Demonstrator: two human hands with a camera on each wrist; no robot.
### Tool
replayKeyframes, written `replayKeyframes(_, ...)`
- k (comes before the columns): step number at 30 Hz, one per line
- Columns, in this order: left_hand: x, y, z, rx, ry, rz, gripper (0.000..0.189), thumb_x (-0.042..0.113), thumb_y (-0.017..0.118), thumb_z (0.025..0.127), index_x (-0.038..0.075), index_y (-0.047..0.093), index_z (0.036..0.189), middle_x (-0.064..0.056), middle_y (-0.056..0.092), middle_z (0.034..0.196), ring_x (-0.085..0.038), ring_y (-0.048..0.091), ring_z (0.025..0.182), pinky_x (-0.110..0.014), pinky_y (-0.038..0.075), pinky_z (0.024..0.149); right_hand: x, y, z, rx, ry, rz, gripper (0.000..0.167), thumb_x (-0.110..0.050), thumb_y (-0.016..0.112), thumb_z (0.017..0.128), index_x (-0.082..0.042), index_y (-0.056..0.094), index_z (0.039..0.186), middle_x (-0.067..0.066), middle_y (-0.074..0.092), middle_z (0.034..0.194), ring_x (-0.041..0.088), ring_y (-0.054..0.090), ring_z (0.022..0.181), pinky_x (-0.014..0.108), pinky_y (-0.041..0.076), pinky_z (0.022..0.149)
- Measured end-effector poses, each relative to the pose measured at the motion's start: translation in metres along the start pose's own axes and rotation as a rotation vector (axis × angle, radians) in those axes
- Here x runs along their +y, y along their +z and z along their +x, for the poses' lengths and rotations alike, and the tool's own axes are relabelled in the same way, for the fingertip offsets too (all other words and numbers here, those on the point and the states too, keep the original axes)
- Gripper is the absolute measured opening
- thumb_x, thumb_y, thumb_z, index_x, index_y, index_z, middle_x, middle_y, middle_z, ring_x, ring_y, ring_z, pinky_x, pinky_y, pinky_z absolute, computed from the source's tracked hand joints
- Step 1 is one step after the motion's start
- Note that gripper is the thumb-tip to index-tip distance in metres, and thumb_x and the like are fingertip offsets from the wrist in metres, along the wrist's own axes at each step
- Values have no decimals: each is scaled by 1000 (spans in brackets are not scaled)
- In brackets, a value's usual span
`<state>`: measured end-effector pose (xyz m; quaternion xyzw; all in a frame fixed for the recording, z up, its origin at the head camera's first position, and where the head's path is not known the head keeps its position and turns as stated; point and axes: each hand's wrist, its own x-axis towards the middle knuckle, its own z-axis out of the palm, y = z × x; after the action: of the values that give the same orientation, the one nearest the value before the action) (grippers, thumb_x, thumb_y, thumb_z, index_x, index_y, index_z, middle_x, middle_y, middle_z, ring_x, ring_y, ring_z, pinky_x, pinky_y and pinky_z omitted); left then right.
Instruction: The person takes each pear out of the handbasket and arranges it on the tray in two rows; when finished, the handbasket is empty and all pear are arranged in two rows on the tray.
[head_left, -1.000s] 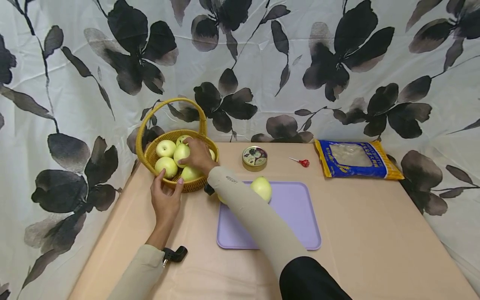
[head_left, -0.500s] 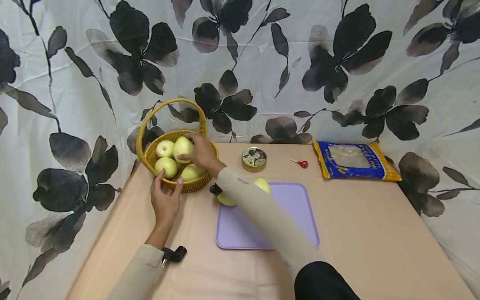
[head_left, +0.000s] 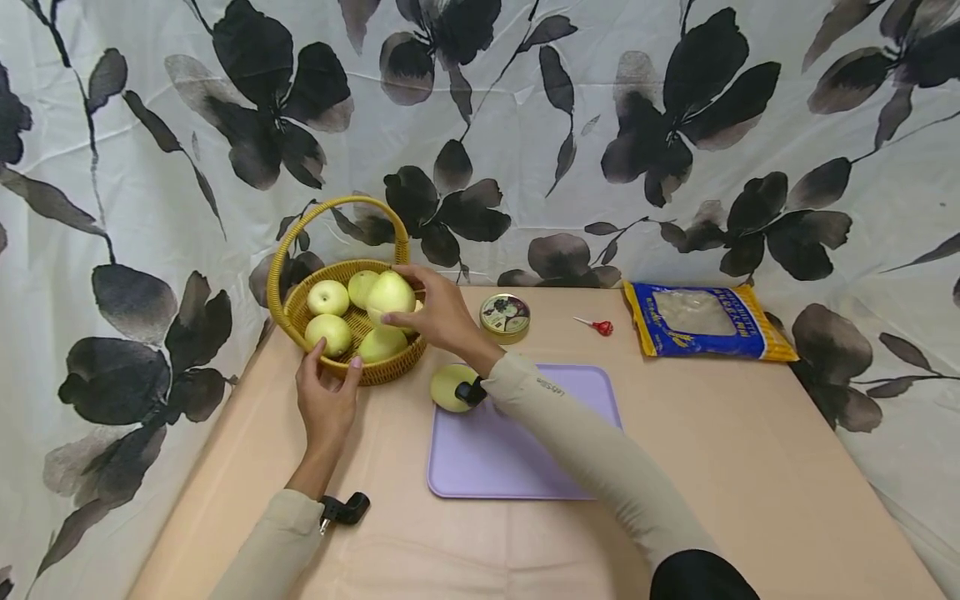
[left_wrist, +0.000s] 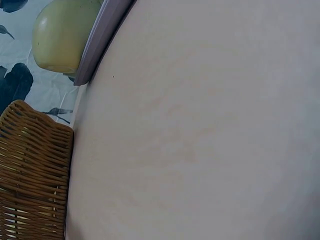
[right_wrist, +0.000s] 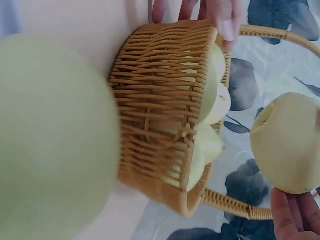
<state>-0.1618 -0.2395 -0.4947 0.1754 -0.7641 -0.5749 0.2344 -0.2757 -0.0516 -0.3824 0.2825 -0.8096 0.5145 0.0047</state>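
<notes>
In the head view a yellow wicker basket (head_left: pixel 405 360) with a tall arched handle stands at the back left, with several yellow-green apples (head_left: pixel 327 335) inside. My left hand (head_left: pixel 326 408) grips its near rim; the right wrist view shows that thumb (right_wrist: pixel 228 31) over the rim. My right hand (head_left: pixel 446 315) holds one apple (head_left: pixel 391 293) between thumb and fingers, raised above the right side of the basket. Another apple (head_left: pixel 448 387) lies at the back left corner of a lilac tray (head_left: pixel 487 458), partly behind the wrist camera. My sleeve covers much of the tray.
Behind the tray is a round patterned tin (head_left: pixel 505 317). To its right lie a small red-handled pointed item (head_left: pixel 600 327) and a blue and yellow packet (head_left: pixel 708 322) with a clear window. A floral cloth (head_left: pixel 555 192) hangs along the table's back edge.
My right hand has lifted an apple from among the others and moved it right and toward me. A second apple on the tray is now hidden behind my sleeve. My left hand stays put.
</notes>
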Motion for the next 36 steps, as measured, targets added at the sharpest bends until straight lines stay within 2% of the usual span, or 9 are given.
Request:
replayKeyframes(7, -1, 1, -1, -3, 9, 3, 71, 32, 75, 100, 22, 42, 163, -13, 31, 168, -31, 34, 157, -56, 49, 118, 9, -36, -39, 57, -22, 75, 76, -14, 94, 82, -10, 60, 149, 9, 69, 141, 25, 68, 126, 35, 57, 109)
replayKeyframes(16, -1, 1, -4, -3, -2, -4, 71, 32, 75, 101, 21, 42, 163, -14, 30, 168, -33, 34, 157, -55, 49, 118, 31, -84, -96, 123, 31, 133, 73, -10, 94, 81, -13, 63, 148, 9, 69, 139, 27, 67, 125, 43, 59, 108)
replayKeyframes(19, -2, 1, -5, -5, -2, -5, 71, 32, 75, 101, 21, 41, 163, -14, 30, 168, -33, 34, 157, -55, 49, 118, 39, -100, -114, 149, 56, 119, 73, -11, 95, 80, -12, 63, 147, 10, 69, 138, 28, 67, 125, 45, 57, 110)
replayKeyframes(23, -2, 1, -5, -5, 7, -6, 71, 32, 75, 101, 22, 41, 163, -15, 30, 167, -32, 34, 157, -55, 49, 118, 47, -118, -138, 170, 104, 68, 75, -14, 95, 81, -12, 62, 148, 10, 68, 141, 29, 66, 127, 46, 56, 112)
replayKeyframes(30, -3, 0, -4, -3, 10, -11, 72, 32, 75, 101, 24, 41, 163, -14, 29, 167, -32, 35, 156, -55, 49, 118, 67, -141, -173, 178, 221, 30, 76, -16, 93, 84, -14, 59, 152, 9, 63, 150, 30, 64, 132, 41, 55, 113)
replayKeyframes(36, -4, -1, -4, -6, 5, -17, 72, 31, 75, 101, 23, 40, 163, -14, 28, 168, -32, 33, 157, -55, 48, 119, 88, -150, -188, 124, 323, 2, 76, -21, 91, 86, -13, 57, 154, 14, 66, 145, 35, 65, 128, 54, 54, 112)
